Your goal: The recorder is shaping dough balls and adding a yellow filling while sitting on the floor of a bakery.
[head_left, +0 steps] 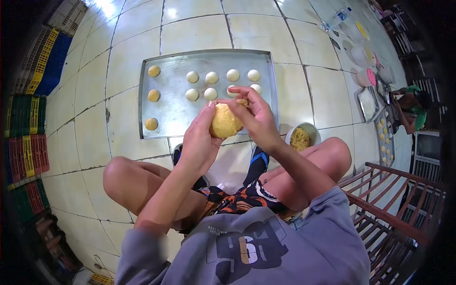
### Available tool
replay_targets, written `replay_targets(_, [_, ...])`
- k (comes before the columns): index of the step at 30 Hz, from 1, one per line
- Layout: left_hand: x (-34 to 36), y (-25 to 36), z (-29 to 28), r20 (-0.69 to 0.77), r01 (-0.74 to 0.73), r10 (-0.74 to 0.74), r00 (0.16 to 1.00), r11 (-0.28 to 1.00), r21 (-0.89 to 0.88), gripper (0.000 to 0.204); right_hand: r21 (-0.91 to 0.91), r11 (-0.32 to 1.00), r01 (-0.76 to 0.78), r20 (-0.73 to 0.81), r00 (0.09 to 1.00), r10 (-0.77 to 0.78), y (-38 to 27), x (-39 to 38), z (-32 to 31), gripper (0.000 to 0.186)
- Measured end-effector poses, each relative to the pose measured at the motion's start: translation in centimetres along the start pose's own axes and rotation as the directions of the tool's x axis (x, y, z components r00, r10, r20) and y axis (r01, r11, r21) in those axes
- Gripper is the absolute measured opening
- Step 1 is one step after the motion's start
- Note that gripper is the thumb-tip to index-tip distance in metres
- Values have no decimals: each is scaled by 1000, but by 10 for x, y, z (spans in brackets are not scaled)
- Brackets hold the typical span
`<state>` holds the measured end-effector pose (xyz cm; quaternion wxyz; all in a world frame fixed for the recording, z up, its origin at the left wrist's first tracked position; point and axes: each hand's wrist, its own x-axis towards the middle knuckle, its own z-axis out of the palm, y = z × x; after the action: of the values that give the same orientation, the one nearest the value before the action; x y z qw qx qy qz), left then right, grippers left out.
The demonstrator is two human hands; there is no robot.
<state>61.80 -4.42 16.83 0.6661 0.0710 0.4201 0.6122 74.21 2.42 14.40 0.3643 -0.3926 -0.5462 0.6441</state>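
Note:
My left hand cradles a large yellow dough ball in front of me, over the near edge of a metal tray. At the ball's upper right, my right hand pinches a small yellow dough piece between thumb and fingers; whether it is still joined to the ball I cannot tell. On the tray, three yellow balls form a column at the left. Several smooth white dough balls sit in two rows farther right, one partly hidden behind my right fingers.
Beside my right knee stands a pale bucket holding a yellow mass. A wooden rack is at the lower right. Stacked plastic crates line the left. Far right, another person sits near a tray of dough balls.

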Motion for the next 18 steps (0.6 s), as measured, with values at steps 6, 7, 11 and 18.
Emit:
replay_targets(6, [4,-3,-11,95,8,-3,996,999,-51,34,270,945,-187,21,982,188,1,5,-4,32])
replay_targets(7, [4,-2,-11,96,11,-6,995,999,-49,34,272,944,-186,18,982,189,1,4,-4,32])
replay_targets(11, [2,0,-7,-9,-13,14,1000,997,71,37,9,1000,-3,155,988,1,-5,1,-2,33])
replay_targets(18, [2,1,-10,51,27,-32,998,996,83,38,191,960,-203,144,974,177,-12,-1,-2,34])
